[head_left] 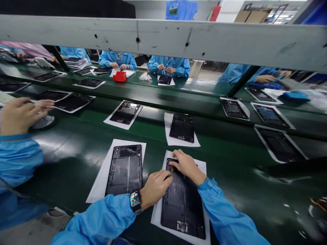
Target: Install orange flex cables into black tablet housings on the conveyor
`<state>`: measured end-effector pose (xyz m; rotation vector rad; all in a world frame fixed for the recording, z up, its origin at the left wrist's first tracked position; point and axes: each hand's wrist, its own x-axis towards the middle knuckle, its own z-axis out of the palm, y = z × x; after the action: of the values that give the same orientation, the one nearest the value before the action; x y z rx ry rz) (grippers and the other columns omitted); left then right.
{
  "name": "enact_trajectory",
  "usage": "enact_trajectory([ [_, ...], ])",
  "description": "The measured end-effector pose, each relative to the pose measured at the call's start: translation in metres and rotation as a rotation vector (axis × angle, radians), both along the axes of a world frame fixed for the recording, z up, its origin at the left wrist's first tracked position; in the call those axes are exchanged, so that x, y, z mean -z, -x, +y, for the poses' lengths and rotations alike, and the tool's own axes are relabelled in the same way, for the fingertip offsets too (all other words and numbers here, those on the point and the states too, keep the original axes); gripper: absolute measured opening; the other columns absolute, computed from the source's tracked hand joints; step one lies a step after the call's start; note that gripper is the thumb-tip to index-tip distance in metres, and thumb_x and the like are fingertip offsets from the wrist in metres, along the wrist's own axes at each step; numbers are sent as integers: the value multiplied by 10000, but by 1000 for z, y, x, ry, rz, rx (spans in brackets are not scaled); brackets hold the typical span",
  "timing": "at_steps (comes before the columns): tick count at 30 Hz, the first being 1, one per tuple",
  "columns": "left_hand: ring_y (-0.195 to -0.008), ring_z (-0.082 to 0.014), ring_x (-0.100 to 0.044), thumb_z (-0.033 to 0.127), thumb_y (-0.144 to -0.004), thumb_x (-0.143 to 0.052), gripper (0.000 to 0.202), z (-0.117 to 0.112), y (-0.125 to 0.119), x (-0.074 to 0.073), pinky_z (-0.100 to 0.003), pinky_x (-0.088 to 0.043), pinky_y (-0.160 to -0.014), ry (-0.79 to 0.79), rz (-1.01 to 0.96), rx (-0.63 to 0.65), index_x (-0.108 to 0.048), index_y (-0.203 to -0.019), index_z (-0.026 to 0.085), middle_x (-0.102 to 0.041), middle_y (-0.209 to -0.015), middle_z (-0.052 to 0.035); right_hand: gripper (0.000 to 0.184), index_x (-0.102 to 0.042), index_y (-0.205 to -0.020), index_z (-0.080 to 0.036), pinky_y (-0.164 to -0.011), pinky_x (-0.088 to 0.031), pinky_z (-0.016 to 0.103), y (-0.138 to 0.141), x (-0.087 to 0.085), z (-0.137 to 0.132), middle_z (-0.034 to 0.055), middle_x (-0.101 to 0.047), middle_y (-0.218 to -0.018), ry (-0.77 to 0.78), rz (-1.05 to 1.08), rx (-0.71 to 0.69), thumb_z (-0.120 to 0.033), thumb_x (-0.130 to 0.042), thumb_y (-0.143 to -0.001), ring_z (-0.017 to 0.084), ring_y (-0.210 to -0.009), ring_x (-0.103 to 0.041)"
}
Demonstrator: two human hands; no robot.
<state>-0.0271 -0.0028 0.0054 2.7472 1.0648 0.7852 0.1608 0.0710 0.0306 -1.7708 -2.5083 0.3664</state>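
In front of me a black tablet back housing [182,200] lies on white paper sheets [159,214], with a small circuit part near its lower edge. My left hand [156,189], wearing a smartwatch [135,200], reaches over its upper left side with fingertips pinched together. From the right, my right hand [187,165] curls over the top edge, thumb and fingers closed. Between the fingertips of both hands shows a thin orange flex cable [172,169]; my fingers cover most of it. To the left, a second housing [125,170] rests on its own paper.
More housings on paper, such as one [182,127] and another [125,112], lie along the green bench [84,163]. A grey beam [163,37] crosses above. A co-worker's hand [20,115] is at far left. Across stand other workers and a red box [119,76].
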Motion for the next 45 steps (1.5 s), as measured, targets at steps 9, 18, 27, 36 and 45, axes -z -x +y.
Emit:
enact_trajectory([
  [9, -1038, -184, -637, 161, -1009, -377, 273, -3, -1, 14, -294, -548, -814, -66, 22, 102, -640, -1059, 108, -698, -1093, -85, 307, -516, -965, -231, -620, -350, 275, -13, 13, 3, -6, -543, -945, -3, 113, 52, -367, -751, -823, 174, -765, -601],
  [18, -1012, -196, -645, 134, -1003, -378, 264, -2, -3, 10, -296, -552, -763, -73, 75, 144, -639, -1027, 100, -703, -1071, -89, 342, -520, -969, -238, -588, -313, 280, -16, 15, 4, -14, -547, -955, -13, 157, 62, -385, -778, -800, 165, -744, -601],
  [27, -1044, -203, -640, 134, -1006, -373, 271, -2, -2, 12, -313, -562, -771, -47, 95, 151, -636, -1059, 98, -702, -1091, -88, 337, -529, -993, -232, -583, -309, 291, -17, 12, 3, -5, -559, -977, 10, 132, 77, -419, -750, -820, 166, -737, -605],
  [36, -1068, -210, -626, 179, -994, -449, 195, -1, -1, 9, -327, -554, -831, 14, 154, 181, -624, -1050, 112, -685, -1117, -99, 227, -556, -1011, -208, -631, -374, 287, -16, 6, 0, 27, -555, -989, 14, 149, 97, -346, -678, -878, 175, -736, -594],
  [45, -1240, -280, -504, 222, -929, -545, 189, 4, 8, -16, -394, -547, -917, 166, 232, 245, -596, -1082, 124, -545, -1315, -143, 288, -652, -1050, -199, -812, -474, 316, -40, -39, -54, 64, -679, -1015, 180, 449, 56, -157, -383, -958, 207, -902, -636],
])
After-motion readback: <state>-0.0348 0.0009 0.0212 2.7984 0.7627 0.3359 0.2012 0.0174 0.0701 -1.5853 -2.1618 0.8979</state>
